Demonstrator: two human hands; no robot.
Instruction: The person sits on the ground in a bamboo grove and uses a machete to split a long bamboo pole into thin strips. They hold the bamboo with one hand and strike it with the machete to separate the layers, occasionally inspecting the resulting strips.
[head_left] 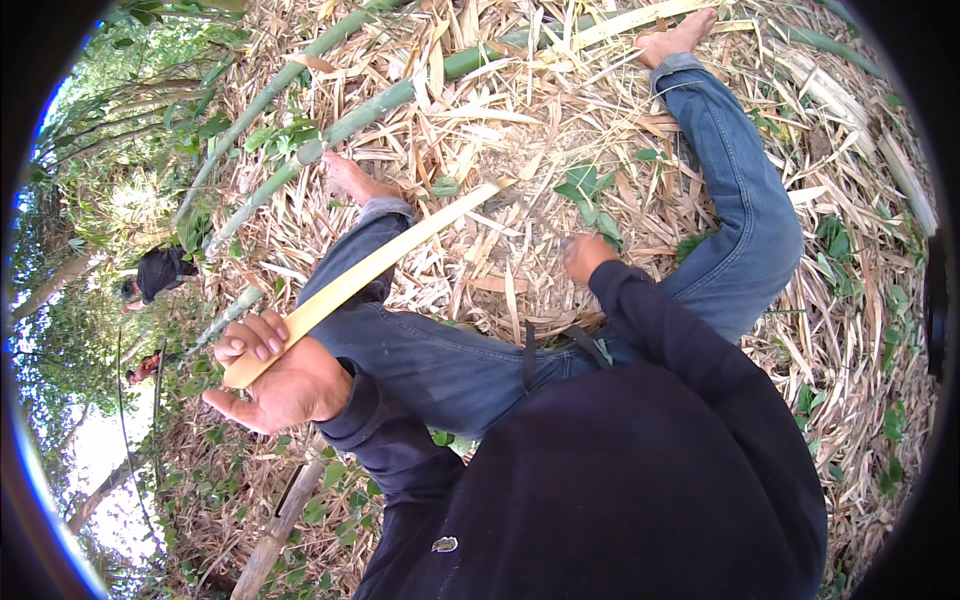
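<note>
A long, flat, pale yellow bamboo strip (385, 258) slants from the lower left up toward the middle, over my bent left leg. Its near end lies across the palm of my left hand (295, 385), whose fingers curl over it while the thumb sticks out. The far tip of the strip reaches above the leaf litter between my legs. My right hand (588, 258) is closed in a fist near my right thigh. A thin, dark shape seems to run from it toward the strip's tip, but blends into the litter.
Dry bamboo leaves (500, 285) cover the ground. Green bamboo poles (375, 108) lie beyond my bare feet, with a pale split length (630, 18) at the top. A weathered log (270, 545) is at lower left. A person in dark clothes (162, 273) is far left among plants.
</note>
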